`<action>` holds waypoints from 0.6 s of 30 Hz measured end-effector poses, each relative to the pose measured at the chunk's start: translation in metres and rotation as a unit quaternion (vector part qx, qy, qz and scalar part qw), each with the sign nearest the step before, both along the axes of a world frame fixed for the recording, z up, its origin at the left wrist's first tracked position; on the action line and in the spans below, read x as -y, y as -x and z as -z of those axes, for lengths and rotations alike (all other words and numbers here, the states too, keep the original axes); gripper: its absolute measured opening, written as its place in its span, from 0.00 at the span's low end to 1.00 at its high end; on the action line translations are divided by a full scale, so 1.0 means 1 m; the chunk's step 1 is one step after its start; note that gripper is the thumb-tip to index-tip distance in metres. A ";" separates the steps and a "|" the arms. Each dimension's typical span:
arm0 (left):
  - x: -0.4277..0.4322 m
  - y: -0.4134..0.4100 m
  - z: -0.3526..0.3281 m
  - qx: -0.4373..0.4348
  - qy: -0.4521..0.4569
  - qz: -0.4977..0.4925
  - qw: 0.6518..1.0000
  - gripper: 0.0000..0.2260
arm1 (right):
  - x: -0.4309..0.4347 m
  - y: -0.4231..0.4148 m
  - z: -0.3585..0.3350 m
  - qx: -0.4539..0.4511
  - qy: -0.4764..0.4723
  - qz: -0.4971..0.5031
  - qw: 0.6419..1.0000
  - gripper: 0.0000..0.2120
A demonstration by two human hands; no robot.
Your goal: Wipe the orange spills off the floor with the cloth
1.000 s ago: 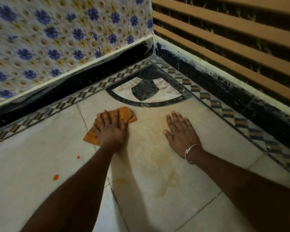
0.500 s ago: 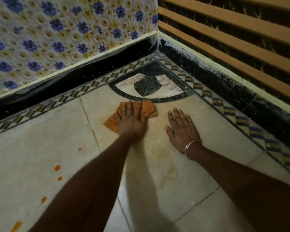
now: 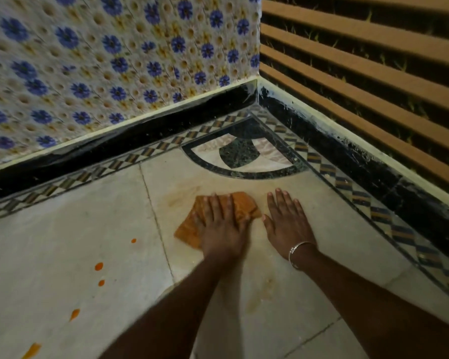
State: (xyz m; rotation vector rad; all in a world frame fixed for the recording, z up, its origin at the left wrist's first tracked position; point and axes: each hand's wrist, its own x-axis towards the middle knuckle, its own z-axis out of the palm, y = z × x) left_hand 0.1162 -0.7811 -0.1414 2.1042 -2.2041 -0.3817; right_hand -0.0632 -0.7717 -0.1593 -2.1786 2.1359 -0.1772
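Your cloth (image 3: 188, 230) is a thin orange rag lying rumpled on the pale floor (image 3: 62, 255), just near of the curved inlay (image 3: 244, 174) in the far corner. It looks light, soft and limp, so I judge it will bunch and fold under a push rather than slide as one sheet. Keep your weight over its middle, or gather the loose near-left corner under your palm.

Your left hand (image 3: 223, 229) lies flat on the cloth with its fingers straight, pressing down and not clenched round it. Just to its right, your right hand (image 3: 285, 224) rests flat on the bare tile with its fingers spread. It holds nothing, and there is a bangle (image 3: 300, 248) at the wrist.

A faint smear (image 3: 182, 198) shows just far-left of the cloth. Well to the near left, a trail of orange drops (image 3: 98, 266) sits unwiped. Those look wet and thick, so expect them to streak on the smooth stone.
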 end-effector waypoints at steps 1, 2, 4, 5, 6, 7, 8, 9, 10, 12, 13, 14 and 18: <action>0.018 -0.004 0.000 0.005 0.000 0.024 1.000 0.35 | 0.000 0.001 -0.001 0.002 -0.004 -0.004 1.000 0.36; 0.033 -0.012 -0.001 0.009 -0.007 0.031 0.999 0.33 | 0.001 0.003 -0.002 0.004 -0.011 -0.008 1.000 0.36; 0.045 -0.039 -0.002 -0.004 -0.017 -0.002 1.000 0.32 | 0.000 0.006 -0.005 0.021 -0.026 -0.020 0.999 0.37; 0.043 -0.055 -0.002 -0.014 -0.013 -0.025 1.000 0.32 | 0.000 0.008 -0.007 0.039 -0.032 -0.020 0.998 0.35; 0.036 -0.069 -0.003 -0.024 -0.003 -0.044 0.999 0.31 | 0.001 0.011 -0.010 0.065 -0.042 -0.019 0.997 0.31; 0.023 -0.083 -0.003 -0.034 0.011 -0.059 0.998 0.30 | 0.003 0.013 -0.014 0.094 -0.054 -0.018 0.994 0.28; 0.009 -0.094 -0.004 -0.043 0.030 -0.068 0.996 0.29 | 0.006 0.016 -0.018 0.129 -0.064 -0.015 0.989 0.26; -0.009 -0.101 -0.004 -0.051 0.047 -0.077 0.995 0.28 | 0.005 0.018 -0.022 0.165 -0.077 -0.010 0.983 0.25; -0.027 -0.106 -0.002 -0.062 0.061 -0.086 0.992 0.27 | 0.003 0.019 -0.027 0.203 -0.092 -0.004 0.975 0.24; -0.060 -0.104 0.001 -0.082 0.075 -0.104 0.988 0.25 | -0.004 0.020 -0.038 0.279 -0.113 0.018 0.953 0.23; -0.079 -0.098 0.003 -0.089 0.082 -0.111 0.986 0.24 | -0.011 0.020 -0.044 0.312 -0.120 0.032 0.942 0.24; -0.094 -0.088 0.005 -0.087 0.085 -0.114 0.986 0.25 | -0.015 0.020 -0.048 0.340 -0.128 0.047 0.930 0.24; -0.157 -0.036 0.011 -0.088 0.065 -0.086 0.990 0.28 | -0.030 0.016 -0.058 0.403 -0.145 0.091 0.899 0.26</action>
